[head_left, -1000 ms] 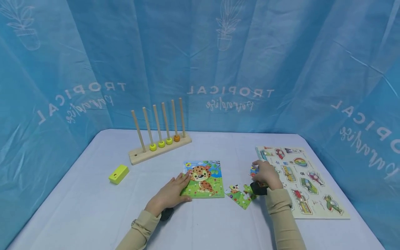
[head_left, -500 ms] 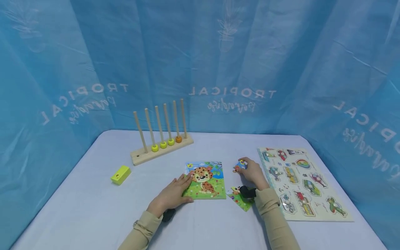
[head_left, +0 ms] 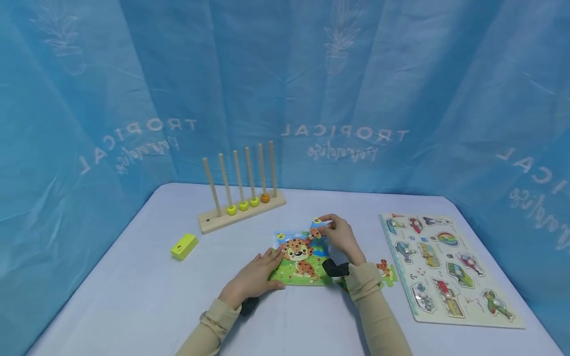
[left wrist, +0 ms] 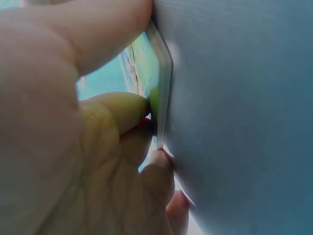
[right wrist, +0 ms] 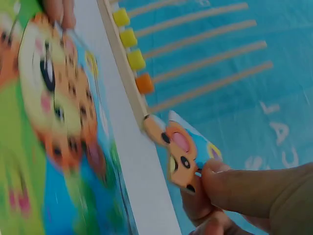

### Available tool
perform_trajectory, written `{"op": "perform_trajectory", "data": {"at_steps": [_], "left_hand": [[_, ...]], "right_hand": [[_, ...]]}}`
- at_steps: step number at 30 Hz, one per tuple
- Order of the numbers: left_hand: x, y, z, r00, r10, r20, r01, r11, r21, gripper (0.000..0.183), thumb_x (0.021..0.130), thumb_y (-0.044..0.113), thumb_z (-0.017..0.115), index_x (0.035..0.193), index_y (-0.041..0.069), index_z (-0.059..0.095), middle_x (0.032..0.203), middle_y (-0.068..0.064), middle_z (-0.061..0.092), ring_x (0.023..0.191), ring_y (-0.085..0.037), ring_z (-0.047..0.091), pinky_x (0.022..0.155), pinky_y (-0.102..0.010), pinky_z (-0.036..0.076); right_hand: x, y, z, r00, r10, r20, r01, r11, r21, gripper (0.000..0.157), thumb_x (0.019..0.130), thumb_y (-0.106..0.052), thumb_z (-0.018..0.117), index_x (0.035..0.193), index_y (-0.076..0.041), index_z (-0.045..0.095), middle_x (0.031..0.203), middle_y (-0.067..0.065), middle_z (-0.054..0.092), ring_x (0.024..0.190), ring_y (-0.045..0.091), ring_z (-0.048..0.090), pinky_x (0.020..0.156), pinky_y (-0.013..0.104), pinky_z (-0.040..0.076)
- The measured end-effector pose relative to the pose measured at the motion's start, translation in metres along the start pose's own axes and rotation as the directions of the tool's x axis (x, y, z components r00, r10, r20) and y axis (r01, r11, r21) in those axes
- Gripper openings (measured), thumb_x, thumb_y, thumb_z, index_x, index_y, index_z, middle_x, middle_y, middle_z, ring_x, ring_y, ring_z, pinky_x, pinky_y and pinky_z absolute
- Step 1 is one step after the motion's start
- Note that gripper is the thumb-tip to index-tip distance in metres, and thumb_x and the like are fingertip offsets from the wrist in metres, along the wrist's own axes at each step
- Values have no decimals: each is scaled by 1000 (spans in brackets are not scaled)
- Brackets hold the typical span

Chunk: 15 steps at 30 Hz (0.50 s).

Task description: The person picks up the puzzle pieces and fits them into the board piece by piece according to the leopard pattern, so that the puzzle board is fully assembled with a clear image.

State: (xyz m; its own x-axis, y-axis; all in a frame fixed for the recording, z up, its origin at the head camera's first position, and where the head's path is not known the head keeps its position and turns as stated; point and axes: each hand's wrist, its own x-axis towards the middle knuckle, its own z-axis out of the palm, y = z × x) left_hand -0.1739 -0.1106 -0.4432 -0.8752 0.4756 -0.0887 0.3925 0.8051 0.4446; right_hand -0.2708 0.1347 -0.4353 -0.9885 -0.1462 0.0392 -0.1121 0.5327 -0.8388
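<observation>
Across the back and down both sides, a blue curtain (head_left: 285, 84), printed with white plants and reversed lettering. In front of it, a white-covered table (head_left: 129, 296). Toward the right edge, lying flat and slightly askew, a pale vehicle board (head_left: 481, 317) with pictures of boats, a balloon, a train and a helicopter. Reaching in from the near side, tan sleeves (head_left: 383, 314). Left of centre at the back, a wooden peg stand (head_left: 240, 216) with six upright rods.

At the middle, flat on the table, a leopard puzzle (head_left: 303, 266). On its left side, the left hand (head_left: 256, 276), with fingers loosely extended and touching it, thumb out at the near corner, not closed round anything. Above its far right corner, the right hand (head_left: 341, 237), pinching between thumb and fingers. Between puzzle and board, loose pieces (head_left: 388, 274), partly hidden by the right wrist; cannot tell how many. Farther left, alone, a yellow block (head_left: 184, 246). In the pinch, a small blue-and-orange piece (head_left: 317, 230), tilted and raised clear of the table. Smallest, low on four rods, beads (head_left: 243, 206): three yellow, one orange.
</observation>
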Motion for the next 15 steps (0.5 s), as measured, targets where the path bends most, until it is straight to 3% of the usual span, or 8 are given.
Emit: {"op": "perform_trajectory", "data": {"at_steps": [2,5,9,15], "left_hand": [[2,1,0,1000,6,5,-6,1000,4,77,91,39,65,150,2,32,159,-14,27,148,-37,22,121,-55,22],[3,0,0,1000,1,14,-1,1000,10,77,91,40,64,150,2,32,160,-13,27,148,-37,21,121,-54,22],[2,-1,0,1000,-6,22,5,1000,12,78,90,40,65,150,2,32,160,-12,27,149,-37,21,121,-55,22],[1,-3,1,1000,8,10,-9,1000,30,78,90,40,65,150,1,33,159,-14,30,148,-37,23,119,-56,25]], "right_hand": [[3,-7,8,999,-21,29,22,1000,-14,27,96,-17,60,123,-11,63,82,17,63,51,15,34,47,27,31],[5,-17,23,996,-38,80,40,999,-24,26,97,-15,59,122,-12,65,76,15,62,49,16,40,44,26,32],[6,-30,44,987,-43,152,46,999,-17,24,97,-14,58,120,-11,66,79,11,64,53,15,48,44,25,36],[7,-33,67,979,-43,201,52,998,-38,23,97,-15,58,118,-9,67,80,8,64,49,11,45,43,23,38]]}}
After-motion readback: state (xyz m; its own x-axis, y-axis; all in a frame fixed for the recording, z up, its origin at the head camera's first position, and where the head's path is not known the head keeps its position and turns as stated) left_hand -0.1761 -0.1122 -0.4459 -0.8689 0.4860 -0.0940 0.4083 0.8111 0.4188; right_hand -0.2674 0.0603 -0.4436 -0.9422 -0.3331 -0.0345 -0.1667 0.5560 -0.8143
